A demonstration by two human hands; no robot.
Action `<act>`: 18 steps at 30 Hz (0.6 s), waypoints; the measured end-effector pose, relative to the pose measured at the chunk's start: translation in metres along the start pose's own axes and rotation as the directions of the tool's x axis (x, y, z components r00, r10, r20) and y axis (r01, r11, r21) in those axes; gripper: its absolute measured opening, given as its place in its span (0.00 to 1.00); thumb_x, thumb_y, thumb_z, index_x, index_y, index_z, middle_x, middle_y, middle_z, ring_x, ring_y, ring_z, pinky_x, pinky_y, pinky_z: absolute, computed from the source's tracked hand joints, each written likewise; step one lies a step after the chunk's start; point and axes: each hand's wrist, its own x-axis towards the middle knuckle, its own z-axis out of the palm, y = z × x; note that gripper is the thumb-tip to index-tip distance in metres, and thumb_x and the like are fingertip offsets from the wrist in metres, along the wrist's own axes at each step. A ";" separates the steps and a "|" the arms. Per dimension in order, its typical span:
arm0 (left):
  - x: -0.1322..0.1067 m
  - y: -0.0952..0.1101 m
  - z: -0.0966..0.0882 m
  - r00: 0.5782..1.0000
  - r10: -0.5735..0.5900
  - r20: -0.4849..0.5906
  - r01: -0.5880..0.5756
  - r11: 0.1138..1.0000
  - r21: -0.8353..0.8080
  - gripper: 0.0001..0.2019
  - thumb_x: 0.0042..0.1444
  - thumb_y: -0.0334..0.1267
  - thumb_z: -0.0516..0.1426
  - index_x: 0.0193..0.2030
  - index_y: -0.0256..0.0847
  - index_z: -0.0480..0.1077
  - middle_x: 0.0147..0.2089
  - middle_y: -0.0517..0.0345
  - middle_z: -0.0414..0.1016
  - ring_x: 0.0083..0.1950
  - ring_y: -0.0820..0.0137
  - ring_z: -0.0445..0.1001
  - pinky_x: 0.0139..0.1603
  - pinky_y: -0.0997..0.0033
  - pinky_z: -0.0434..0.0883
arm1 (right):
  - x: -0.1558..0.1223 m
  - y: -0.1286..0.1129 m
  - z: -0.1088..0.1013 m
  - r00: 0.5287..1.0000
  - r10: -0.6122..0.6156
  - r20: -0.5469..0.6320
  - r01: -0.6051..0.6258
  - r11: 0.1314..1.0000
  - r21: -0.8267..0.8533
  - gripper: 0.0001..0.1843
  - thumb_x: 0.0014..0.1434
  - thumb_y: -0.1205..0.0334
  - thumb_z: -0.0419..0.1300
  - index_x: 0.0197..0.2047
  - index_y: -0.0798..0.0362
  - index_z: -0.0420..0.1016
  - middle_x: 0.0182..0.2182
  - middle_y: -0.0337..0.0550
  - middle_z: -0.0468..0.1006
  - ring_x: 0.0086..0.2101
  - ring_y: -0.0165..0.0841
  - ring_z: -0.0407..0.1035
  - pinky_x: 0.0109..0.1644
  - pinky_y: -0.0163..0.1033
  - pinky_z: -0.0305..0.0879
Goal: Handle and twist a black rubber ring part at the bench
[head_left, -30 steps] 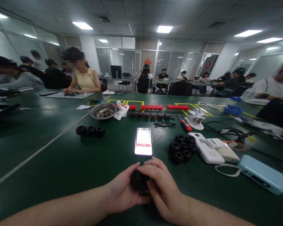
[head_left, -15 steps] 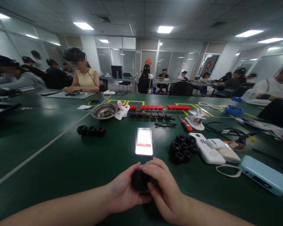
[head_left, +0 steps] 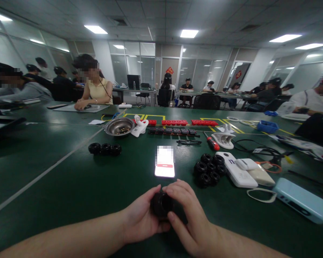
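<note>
A black toy tyre [head_left: 159, 205], its hollow centre facing me and to the right, is between my two hands above the table. My left hand [head_left: 141, 215] wraps round it from the left, with the thumb on top. From the right, my right hand [head_left: 190, 215] grips its edge with thumb and fingertips. Just beyond lies a lit phone [head_left: 164, 170]. Several similar black tyres [head_left: 210, 166] are grouped at the right, and a row of three tyres [head_left: 105, 148] rests at the left.
Farther back are a metal bowl [head_left: 120, 127] with small parts, red strips [head_left: 174, 122], a black strip of parts [head_left: 173, 132] and a screwdriver [head_left: 213, 144]. To the right lie a white device [head_left: 238, 172], cables [head_left: 261, 148] and a light-blue box [head_left: 301, 200]. Co-workers sit around.
My right fingers have shifted slightly on the tyre, and its hollow centre now shows more. Across the table, a co-worker's hands have moved a little. The tyres on the table stay put.
</note>
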 end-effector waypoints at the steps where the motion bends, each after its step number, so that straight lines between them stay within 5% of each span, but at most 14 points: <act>1: 0.000 0.000 0.000 1.000 -0.009 -0.004 0.009 1.000 -0.003 0.16 0.56 0.46 0.46 0.37 0.36 0.66 0.30 0.54 0.71 0.28 0.71 0.69 0.31 0.72 0.62 | 0.000 0.001 0.001 1.000 0.025 -0.017 -0.025 1.000 -0.018 0.26 0.50 0.71 0.51 0.54 0.54 0.53 0.45 0.48 0.66 0.46 0.41 0.59 0.51 0.51 0.58; 5: -0.001 0.001 0.000 1.000 -0.016 0.009 0.016 1.000 -0.018 0.17 0.56 0.47 0.45 0.36 0.34 0.67 0.29 0.54 0.70 0.27 0.72 0.68 0.32 0.72 0.62 | 0.000 0.002 0.002 0.997 0.081 -0.007 -0.081 0.995 -0.057 0.21 0.52 0.70 0.53 0.50 0.52 0.57 0.39 0.46 0.68 0.42 0.39 0.61 0.43 0.45 0.64; 10: 0.001 0.000 -0.003 0.999 0.001 0.050 -0.002 1.000 0.030 0.18 0.57 0.47 0.44 0.38 0.35 0.68 0.29 0.54 0.71 0.29 0.69 0.70 0.30 0.72 0.61 | -0.003 0.000 0.000 0.995 -0.033 0.092 0.039 0.997 -0.059 0.25 0.52 0.76 0.47 0.54 0.53 0.55 0.44 0.45 0.69 0.48 0.37 0.58 0.56 0.51 0.52; 14: 0.003 0.000 -0.007 0.998 -0.008 0.065 0.008 1.000 0.005 0.16 0.56 0.46 0.47 0.38 0.35 0.67 0.31 0.55 0.71 0.29 0.71 0.69 0.31 0.73 0.62 | -0.003 0.000 -0.001 1.000 -0.002 0.019 0.003 0.996 -0.089 0.26 0.52 0.72 0.49 0.55 0.55 0.51 0.49 0.49 0.64 0.51 0.40 0.56 0.55 0.52 0.53; 18: 0.001 0.001 -0.005 0.997 -0.067 0.026 0.067 0.998 -0.003 0.19 0.55 0.49 0.46 0.34 0.33 0.67 0.30 0.53 0.69 0.30 0.71 0.69 0.32 0.74 0.62 | 0.000 0.000 0.002 1.000 0.028 -0.014 -0.030 0.994 -0.104 0.22 0.52 0.66 0.54 0.51 0.55 0.55 0.42 0.48 0.68 0.43 0.41 0.62 0.48 0.51 0.60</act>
